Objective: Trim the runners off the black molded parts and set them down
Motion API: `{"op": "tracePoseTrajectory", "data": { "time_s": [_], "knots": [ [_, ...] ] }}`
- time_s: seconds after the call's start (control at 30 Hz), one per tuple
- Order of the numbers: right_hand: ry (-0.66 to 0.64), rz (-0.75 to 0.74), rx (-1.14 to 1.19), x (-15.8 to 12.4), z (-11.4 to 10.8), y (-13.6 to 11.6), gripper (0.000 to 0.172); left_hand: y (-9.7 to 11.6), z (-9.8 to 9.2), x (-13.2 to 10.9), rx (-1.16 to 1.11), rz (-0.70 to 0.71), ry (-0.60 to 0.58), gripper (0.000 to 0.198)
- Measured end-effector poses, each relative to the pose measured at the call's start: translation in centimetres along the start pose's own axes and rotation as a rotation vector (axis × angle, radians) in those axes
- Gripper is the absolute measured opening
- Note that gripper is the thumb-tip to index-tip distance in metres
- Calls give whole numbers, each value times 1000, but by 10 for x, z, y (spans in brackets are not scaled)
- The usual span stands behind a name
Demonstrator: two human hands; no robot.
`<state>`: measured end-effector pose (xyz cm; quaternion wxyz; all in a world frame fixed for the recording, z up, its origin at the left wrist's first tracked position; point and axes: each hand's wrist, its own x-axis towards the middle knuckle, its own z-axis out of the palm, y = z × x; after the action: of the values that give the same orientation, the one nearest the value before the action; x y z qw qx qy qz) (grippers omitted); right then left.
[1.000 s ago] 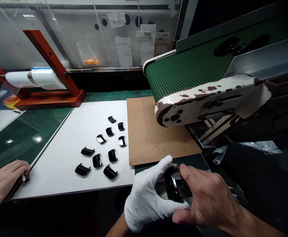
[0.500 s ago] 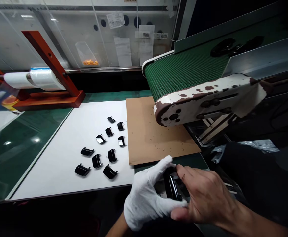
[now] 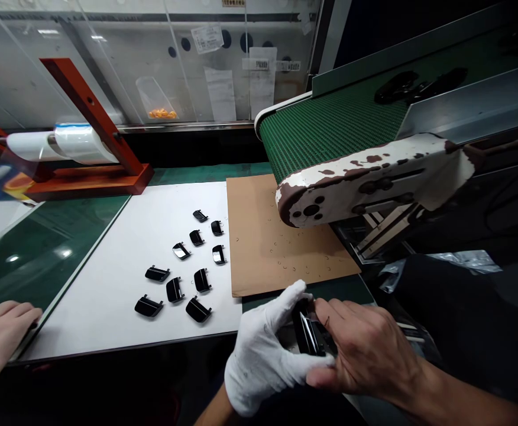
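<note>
Just in front of the table's near edge, my left hand (image 3: 265, 355) in a white glove grips a glossy black plastic part (image 3: 307, 332) between thumb and fingers. My bare right hand (image 3: 369, 343) closes on the same part from the other side, its thumb and fingertips at the part's ends. Part of the piece is hidden by my fingers. To the left, several similar black plastic parts (image 3: 199, 309) lie spread on a white sheet (image 3: 103, 284). Beyond my hands is a brown cardboard sheet (image 3: 259, 254) with small curved scraps scattered on it.
A green conveyor belt (image 3: 330, 130) slopes over the cardboard, carrying dark parts (image 3: 396, 86). At the back left stands an orange-red roll holder (image 3: 94, 180) with film rolls (image 3: 79, 143). Another person's hand (image 3: 6, 331) rests at the table's left front edge.
Another person's hand has come into view at the left table edge. My hands keep hold of the black part, with only a slight shift.
</note>
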<state>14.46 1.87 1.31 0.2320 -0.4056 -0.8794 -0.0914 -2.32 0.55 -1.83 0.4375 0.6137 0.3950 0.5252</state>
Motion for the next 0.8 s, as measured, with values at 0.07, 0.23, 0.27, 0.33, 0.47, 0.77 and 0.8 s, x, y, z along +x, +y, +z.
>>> {"op": "tracePoseTrajectory", "data": {
  "time_s": [0.07, 0.23, 0.27, 0.33, 0.47, 0.77, 0.8],
  "knots": [
    [7, -14, -11, 0, 0, 0, 90, 0, 0, 0, -9, -23, 6, 83],
    [32, -33, -32, 0, 0, 1, 85, 2, 0, 0, -2, -64, 14, 81],
    [33, -32, -38, -1, 0, 1, 85, 3, 0, 1, -3, -69, 18, 82],
    [30, -35, -48, -1, 1, 1, 84, 3, 1, 1, -16, -78, 20, 82],
    [41, -48, -48, -1, 2, 2, 81, 2, 2, 1, -43, -98, 27, 82],
    [39, -72, 28, -1, 2, 2, 72, -1, 4, 1, -85, -176, 19, 83],
    [43, -64, 73, 0, 1, 1, 71, -1, 5, 1, -123, -179, 15, 84]
  ]
}}
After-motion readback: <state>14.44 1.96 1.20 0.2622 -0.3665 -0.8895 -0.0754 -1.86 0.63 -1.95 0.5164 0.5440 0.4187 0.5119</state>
